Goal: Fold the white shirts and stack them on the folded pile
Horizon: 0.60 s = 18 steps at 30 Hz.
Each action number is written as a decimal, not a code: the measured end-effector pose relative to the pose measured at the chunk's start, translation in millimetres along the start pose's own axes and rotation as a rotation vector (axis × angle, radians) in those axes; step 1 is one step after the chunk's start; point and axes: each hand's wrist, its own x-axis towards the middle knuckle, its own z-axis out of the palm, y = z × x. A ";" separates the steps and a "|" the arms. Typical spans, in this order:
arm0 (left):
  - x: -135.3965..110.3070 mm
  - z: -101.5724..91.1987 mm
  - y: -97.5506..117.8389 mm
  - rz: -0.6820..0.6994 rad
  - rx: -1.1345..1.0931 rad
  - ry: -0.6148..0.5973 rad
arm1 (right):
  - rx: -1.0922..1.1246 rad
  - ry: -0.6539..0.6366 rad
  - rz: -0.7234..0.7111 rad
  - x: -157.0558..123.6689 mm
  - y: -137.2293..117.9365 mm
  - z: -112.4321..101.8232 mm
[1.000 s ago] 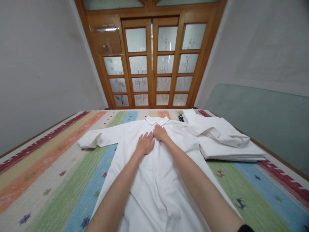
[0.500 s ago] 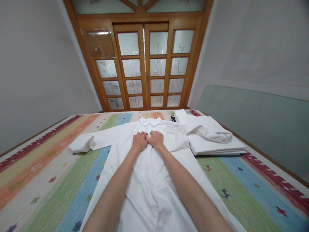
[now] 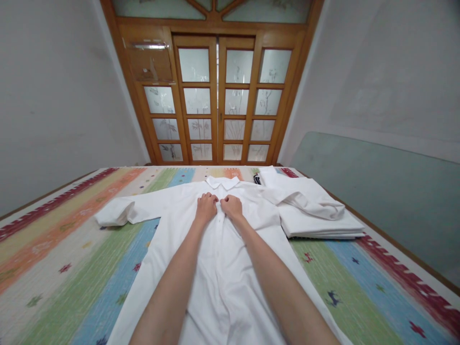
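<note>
A white long-sleeved shirt (image 3: 168, 230) lies spread face up on a striped, many-coloured bedspread (image 3: 64, 249), collar (image 3: 222, 182) at the far end. My left hand (image 3: 206, 208) and my right hand (image 3: 232, 207) rest side by side on its chest just below the collar. Both have curled fingers pinching the shirt's front edges along the button line. The shirt's left sleeve (image 3: 115, 213) is stretched out to the left with its cuff bunched. The right sleeve lies over a pile of folded cloth.
A stack of folded white garments (image 3: 319, 218) sits on the bedspread to the right of the shirt. A small dark object (image 3: 257, 179) lies near the collar. Wooden glazed doors (image 3: 217, 100) stand beyond the bed; walls close in on both sides.
My left hand went from lying flat on the shirt to curled. Both hands now pinch the front edges a little closer to the collar.
</note>
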 end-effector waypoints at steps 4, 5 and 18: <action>2.0 2.1 -1.4 -0.016 -0.036 0.009 | -0.007 -0.002 0.007 4.4 2.3 -2.1; 2.5 2.8 -1.5 -0.021 -0.044 0.015 | -0.007 -0.004 0.007 5.1 2.8 -2.6; 4.1 2.9 -5.4 0.005 -0.177 0.047 | -0.070 -0.004 -0.104 1.7 5.0 2.2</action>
